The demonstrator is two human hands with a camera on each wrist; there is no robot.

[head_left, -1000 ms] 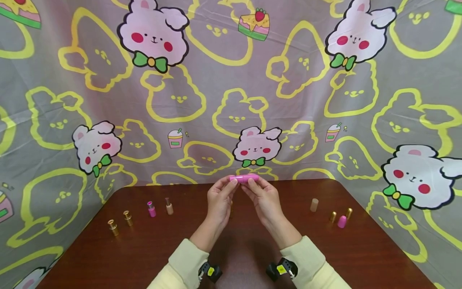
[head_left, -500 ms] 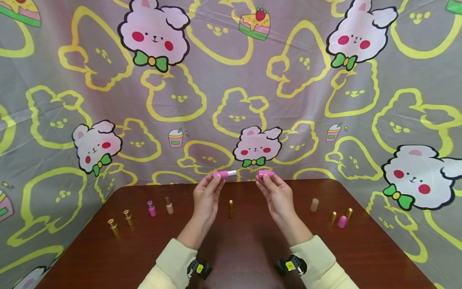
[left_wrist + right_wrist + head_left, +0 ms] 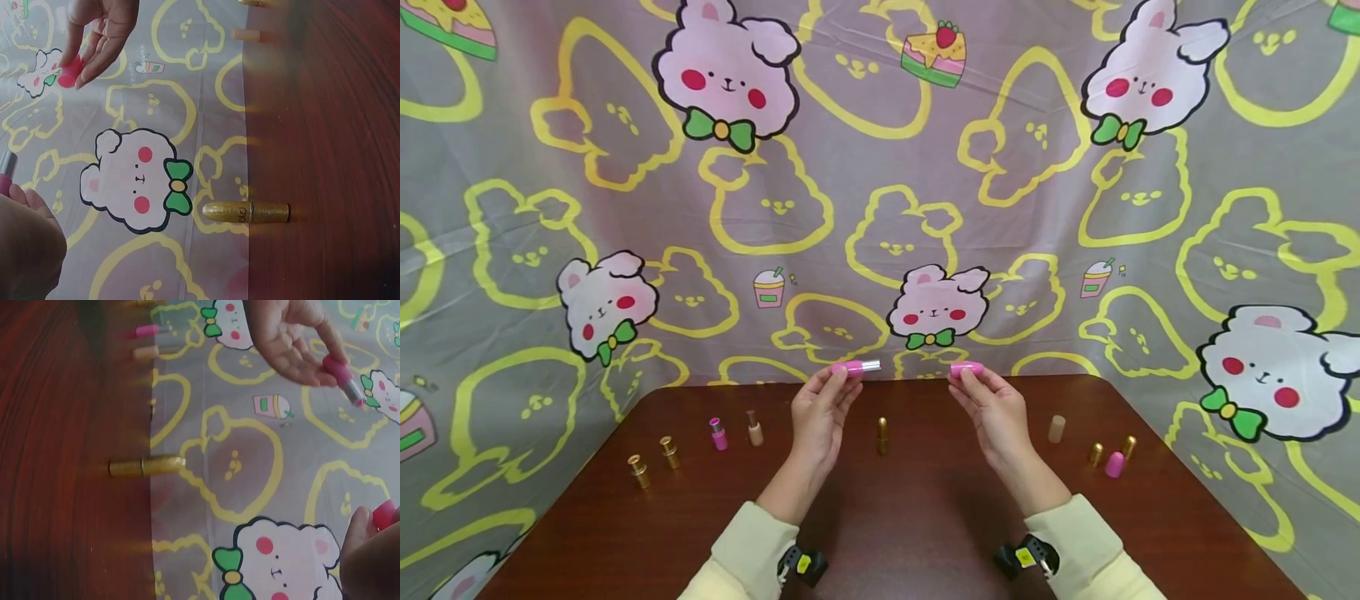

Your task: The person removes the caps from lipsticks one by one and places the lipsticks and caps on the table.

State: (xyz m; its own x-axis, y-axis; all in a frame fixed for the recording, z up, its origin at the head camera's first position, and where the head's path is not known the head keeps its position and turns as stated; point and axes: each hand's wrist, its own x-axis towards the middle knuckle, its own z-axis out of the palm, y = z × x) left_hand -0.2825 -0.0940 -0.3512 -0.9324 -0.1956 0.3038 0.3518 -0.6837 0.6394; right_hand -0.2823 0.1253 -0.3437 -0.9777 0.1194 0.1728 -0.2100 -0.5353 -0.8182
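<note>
My left hand (image 3: 820,417) pinches the pink base of a lipstick (image 3: 856,367), its silver tube pointing right toward the other hand. The right wrist view shows that lipstick (image 3: 344,380) with a bit of pink at the tip of the silver. In my right hand (image 3: 996,412) is the pink lipstick cap (image 3: 966,369), gripped between thumb and fingers. Both hands are raised over the far side of the table, a gap between lipstick and cap. Between and below them, a gold lipstick (image 3: 882,436) stands upright with its cap on.
On the left of the brown table (image 3: 887,517) stand uncapped lipsticks: gold ones (image 3: 639,472), a pink one (image 3: 718,434) and a beige one (image 3: 755,429). On the right are loose caps: a beige one (image 3: 1056,428), gold ones (image 3: 1096,453) and a pink one (image 3: 1115,464). A patterned curtain (image 3: 850,167) hangs behind.
The pink lipstick was whole in both hands; its cap has come off. Left hand has moved left with the base, right hand right with the cap, uncovering the gold lipstick.
</note>
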